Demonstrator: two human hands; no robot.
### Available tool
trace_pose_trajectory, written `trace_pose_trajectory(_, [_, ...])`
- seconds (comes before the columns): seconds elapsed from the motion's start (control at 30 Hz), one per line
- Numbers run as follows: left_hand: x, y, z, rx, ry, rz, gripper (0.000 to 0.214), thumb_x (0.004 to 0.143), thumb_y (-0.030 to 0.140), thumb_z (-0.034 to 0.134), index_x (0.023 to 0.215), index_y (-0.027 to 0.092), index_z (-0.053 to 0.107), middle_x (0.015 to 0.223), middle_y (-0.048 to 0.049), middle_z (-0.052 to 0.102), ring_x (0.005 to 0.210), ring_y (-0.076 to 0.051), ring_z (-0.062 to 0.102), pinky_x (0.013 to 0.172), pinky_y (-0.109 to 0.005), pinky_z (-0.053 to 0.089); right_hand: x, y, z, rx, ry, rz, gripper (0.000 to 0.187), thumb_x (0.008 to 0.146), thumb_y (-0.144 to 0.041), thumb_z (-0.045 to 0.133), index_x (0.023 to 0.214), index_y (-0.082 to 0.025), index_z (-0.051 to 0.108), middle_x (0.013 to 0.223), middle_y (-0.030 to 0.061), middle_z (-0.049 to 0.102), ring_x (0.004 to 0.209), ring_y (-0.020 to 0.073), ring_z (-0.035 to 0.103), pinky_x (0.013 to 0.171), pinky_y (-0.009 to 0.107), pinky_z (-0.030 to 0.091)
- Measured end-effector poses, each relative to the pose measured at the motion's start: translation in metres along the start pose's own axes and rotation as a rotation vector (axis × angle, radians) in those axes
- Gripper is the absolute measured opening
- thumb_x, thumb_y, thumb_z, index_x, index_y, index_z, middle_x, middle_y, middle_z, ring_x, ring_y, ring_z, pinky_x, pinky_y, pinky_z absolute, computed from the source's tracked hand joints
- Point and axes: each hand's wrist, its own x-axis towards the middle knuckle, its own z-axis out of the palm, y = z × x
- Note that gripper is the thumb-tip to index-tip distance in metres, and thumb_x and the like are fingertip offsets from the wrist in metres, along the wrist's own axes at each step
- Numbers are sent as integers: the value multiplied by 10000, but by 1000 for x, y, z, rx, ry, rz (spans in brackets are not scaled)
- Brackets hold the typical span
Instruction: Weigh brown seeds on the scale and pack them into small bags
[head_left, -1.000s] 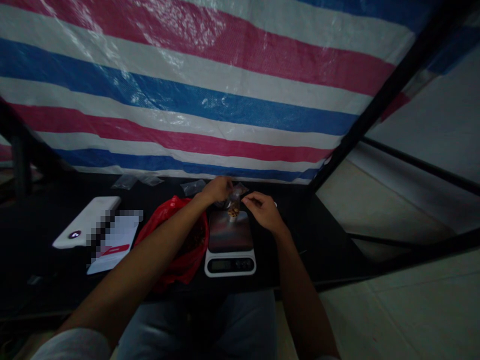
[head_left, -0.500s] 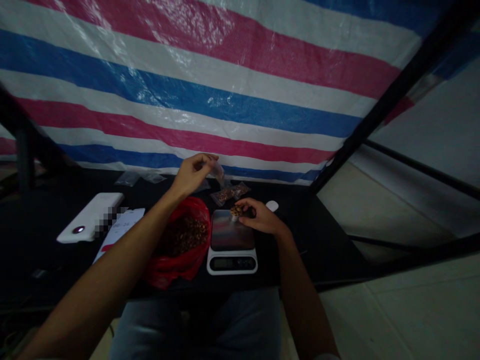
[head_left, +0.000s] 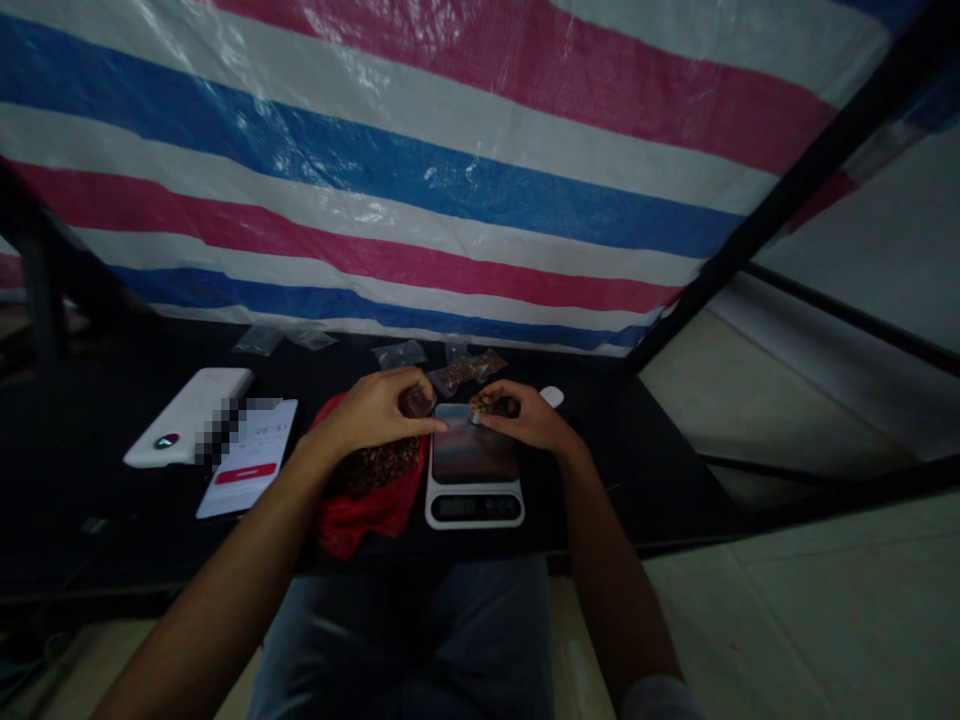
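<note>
My left hand (head_left: pixel 375 410) curves over the far part of a red plastic bag (head_left: pixel 379 515), thumb and fingers around a small clear plastic bag (head_left: pixel 418 402). Brown, seed-like pieces (head_left: pixel 382 465) fill the red bag. My right hand (head_left: pixel 525 415) grips a small metal cup (head_left: pixel 475 417) heaped with the same kind of pieces, just over the far right part of the digital scale (head_left: pixel 474 465). The scale has a steel plate and a dark display at its front. My palms and some fingers are hidden from view.
Filled clear packets (head_left: pixel 469 372) lie behind the scale, with flat clear bags (head_left: pixel 259 340) farther left. A phone (head_left: pixel 251 460) and a white power bank (head_left: pixel 191 415) are at left. A white oval piece (head_left: pixel 552 397) sits right. Striped sheeting (head_left: pixel 420 180) hangs behind the table.
My left hand has come down and nearer with the clear bag, toward the cup. My right hand still holds the cup over the scale. The camera view has shifted slightly.
</note>
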Motion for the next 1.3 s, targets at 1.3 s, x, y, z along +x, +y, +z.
trace_pose_trajectory(1.3, [-5,4,31,-2,-42,-55,799,846,468,688,1542,246,365,1325,-134,686,1142,-339,697,918,-422,565,0,-30,32,-125,105,-258,316,852,-189,679,1164,-232,662,1150,71,689,991,214,644,846,362,532])
